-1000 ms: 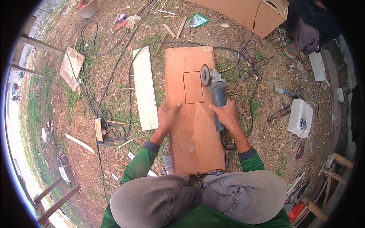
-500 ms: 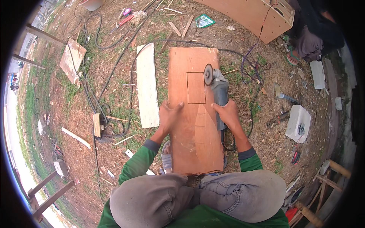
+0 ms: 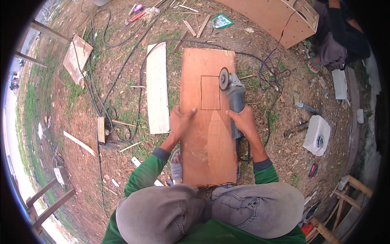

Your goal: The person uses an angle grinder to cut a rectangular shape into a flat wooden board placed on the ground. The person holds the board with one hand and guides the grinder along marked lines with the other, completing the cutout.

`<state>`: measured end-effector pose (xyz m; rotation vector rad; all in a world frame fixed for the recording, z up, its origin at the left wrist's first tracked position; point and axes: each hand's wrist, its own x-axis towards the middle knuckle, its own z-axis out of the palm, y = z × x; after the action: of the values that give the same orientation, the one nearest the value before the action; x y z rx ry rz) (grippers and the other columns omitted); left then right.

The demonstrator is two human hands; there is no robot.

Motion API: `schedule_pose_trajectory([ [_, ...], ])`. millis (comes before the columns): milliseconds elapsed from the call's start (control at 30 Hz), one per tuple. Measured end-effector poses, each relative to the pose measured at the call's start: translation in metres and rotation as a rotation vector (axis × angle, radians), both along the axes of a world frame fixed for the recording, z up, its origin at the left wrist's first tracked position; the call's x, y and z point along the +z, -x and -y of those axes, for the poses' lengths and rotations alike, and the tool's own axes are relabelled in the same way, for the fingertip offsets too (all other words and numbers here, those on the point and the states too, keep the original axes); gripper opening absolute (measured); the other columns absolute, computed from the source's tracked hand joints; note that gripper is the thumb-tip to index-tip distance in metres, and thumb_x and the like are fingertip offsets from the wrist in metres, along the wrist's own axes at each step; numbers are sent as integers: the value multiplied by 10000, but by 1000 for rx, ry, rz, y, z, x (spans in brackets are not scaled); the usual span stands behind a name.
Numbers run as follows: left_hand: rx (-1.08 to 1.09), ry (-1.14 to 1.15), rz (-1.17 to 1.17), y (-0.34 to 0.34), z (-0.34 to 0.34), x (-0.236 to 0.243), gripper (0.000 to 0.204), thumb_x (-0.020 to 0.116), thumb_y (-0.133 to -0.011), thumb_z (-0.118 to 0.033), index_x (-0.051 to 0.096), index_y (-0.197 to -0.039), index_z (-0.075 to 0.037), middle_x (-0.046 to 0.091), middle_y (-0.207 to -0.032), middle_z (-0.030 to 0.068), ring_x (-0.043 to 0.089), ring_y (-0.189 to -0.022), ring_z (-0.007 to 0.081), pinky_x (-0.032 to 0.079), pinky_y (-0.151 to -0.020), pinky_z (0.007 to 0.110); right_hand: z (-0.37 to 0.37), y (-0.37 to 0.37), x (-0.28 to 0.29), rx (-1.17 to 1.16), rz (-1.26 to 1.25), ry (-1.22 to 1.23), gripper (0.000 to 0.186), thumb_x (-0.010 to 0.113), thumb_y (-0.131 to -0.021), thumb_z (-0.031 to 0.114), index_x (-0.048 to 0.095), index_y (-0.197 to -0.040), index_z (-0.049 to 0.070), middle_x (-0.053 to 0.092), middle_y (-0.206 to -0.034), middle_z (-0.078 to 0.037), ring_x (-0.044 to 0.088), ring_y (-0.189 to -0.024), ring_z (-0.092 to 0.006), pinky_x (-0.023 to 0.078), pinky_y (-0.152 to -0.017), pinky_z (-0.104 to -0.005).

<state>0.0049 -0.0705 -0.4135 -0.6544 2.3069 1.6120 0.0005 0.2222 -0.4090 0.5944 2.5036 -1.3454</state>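
Two steady holds are serving best: left hand clasping the board's edge, thumb on top, right hand gripping the grinder.

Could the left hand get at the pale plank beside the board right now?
Probably yes: nothing shows between the left hand and the pale plank close by, though it would likely have to release the board.

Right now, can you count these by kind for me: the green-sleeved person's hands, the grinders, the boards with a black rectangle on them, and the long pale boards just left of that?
Left hand and right hand: 2
Grinder: 1
Brown board with a black rectangle: 1
Long pale board: 1
Total: 5
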Motion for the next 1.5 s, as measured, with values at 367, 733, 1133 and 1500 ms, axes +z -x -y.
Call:
schedule_pose_trajectory([
  [367, 11, -6, 19, 1, 0, 4, 627, 927, -939, -388, 696, -1249, 106, 831, -1096, 241, 826, -923, 283, 663, -829, 422, -1, 4, 9, 27, 113, -30, 666, 932, -833, 345, 722, -1176, -185, 814, -1041, -338, 836, -972, -431, 648, -859, -503],
  [733, 2, 20, 6, 0, -1, 3, 617, 928, -949, -391, 689, -1240, 98, 815, -1097, 226, 814, -916, 266, 660, -816, 412, -3, 6, 8, 48, 161, -45, 667, 928, -831, 345, 716, -1169, -189, 811, -1038, -345, 832, -979, -437, 645, -875, -499],
  [1133, -11, 29, 11, 1, 0, 3, 645, 926, -950, -404, 689, -1263, 108, 813, -1116, 241, 825, -947, 286, 664, -836, 416, 5, 4, 13, -2, 44, -55, 296, 908, -861, 238, 699, -809, 36, 666, -722, -13, 618, -618, -140, 497, -579, -394],
  [1500, -3, 14, 14, 1, 0, 4, 669, 923, -944, -416, 689, -1281, 112, 819, -1135, 246, 826, -958, 286, 662, -851, 418, 1, -3, 13, 36, 53, -12, 474, 920, -848, 292, 737, -1051, -95, 770, -931, -217, 762, -833, -305, 592, -748, -448],
])
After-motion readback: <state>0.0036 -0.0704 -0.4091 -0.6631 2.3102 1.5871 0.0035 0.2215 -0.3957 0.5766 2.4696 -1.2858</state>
